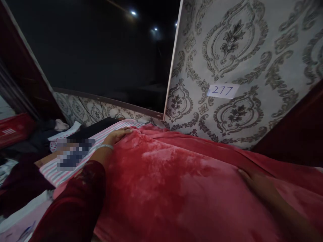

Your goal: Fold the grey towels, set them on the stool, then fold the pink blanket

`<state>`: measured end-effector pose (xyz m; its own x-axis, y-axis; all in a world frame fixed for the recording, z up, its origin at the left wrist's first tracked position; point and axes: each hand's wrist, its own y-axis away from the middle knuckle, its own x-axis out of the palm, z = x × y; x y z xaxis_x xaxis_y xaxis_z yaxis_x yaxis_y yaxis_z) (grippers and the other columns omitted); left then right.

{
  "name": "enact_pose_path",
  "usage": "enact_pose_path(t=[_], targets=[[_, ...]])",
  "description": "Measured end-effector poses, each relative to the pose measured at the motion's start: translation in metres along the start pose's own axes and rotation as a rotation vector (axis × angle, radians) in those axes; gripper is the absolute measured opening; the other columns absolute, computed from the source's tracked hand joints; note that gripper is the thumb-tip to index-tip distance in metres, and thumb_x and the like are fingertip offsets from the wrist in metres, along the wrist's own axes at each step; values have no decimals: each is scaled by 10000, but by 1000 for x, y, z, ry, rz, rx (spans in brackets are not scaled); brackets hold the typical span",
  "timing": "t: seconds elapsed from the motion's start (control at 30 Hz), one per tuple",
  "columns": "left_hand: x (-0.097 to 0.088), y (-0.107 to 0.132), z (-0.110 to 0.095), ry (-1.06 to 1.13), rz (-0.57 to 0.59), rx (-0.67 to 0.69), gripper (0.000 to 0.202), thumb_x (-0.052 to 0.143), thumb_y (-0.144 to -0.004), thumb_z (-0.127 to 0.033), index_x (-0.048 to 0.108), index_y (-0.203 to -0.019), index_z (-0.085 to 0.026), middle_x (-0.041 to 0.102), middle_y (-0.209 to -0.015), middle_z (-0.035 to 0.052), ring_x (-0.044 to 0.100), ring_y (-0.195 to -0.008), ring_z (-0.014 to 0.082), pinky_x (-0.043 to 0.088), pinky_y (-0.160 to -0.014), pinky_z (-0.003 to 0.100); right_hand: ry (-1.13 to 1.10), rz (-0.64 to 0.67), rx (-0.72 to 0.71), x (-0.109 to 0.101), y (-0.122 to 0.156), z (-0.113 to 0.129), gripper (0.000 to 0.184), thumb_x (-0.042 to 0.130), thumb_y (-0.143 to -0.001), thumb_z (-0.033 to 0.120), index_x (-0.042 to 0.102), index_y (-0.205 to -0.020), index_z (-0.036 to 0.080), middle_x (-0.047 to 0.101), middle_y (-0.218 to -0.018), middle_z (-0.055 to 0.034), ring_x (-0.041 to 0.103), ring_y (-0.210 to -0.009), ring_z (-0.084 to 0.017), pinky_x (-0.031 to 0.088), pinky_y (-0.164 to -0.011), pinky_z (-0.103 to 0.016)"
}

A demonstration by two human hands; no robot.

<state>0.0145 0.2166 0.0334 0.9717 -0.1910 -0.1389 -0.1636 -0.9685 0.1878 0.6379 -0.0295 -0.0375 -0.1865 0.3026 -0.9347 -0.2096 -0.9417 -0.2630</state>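
A red plush blanket (176, 181) lies spread over a bed and fills the lower middle of the view. My left hand (117, 135) rests on the blanket's far left edge with its fingers curled over the fabric; a silver bangle sits on that wrist above a dark red sleeve. My right hand (254, 183) lies flat on the blanket at the right, fingers stretched out toward the left.
A pink-and-white striped sheet (58, 168) shows to the left of the blanket, with dark clothes and a red box (15, 129) beyond. A patterned grey wall (239, 50) with a "277" label (222, 90) rises behind; a dark window (101, 50) is at the left.
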Motion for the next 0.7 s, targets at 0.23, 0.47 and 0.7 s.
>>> enact_pose_path(t=[0.23, 0.47, 0.7], targets=[[3, -17, 30, 29, -86, 238, 927, 853, -553, -482, 537, -1399, -273, 482, -1522, 98, 445, -1399, 314, 438, -1112, 397, -7, -32, 31, 11, -4, -8, 574, 359, -803, 645, 687, -930, 191, 738, -1029, -174, 671, -1016, -360, 499, -941, -499], [7, -12, -1, -592, -549, 550, 473, 541, -841, -334, 601, -1286, -184, 700, -1195, 101, 625, -1141, 286, 465, -1029, 409, 69, -154, 47, -9, -21, 1, 419, 328, -818, 524, 612, -791, 218, 701, -885, -186, 654, -896, -344, 511, -836, -470], [21, -14, 11, -1098, -497, 158, 403, 440, -936, -316, 544, -1303, -187, 682, -1233, 169, 626, -1157, 331, 472, -927, 393, -40, -110, 96, 22, -36, -1, 375, 357, -813, 527, 592, -799, 235, 694, -908, -180, 641, -920, -359, 508, -855, -494]])
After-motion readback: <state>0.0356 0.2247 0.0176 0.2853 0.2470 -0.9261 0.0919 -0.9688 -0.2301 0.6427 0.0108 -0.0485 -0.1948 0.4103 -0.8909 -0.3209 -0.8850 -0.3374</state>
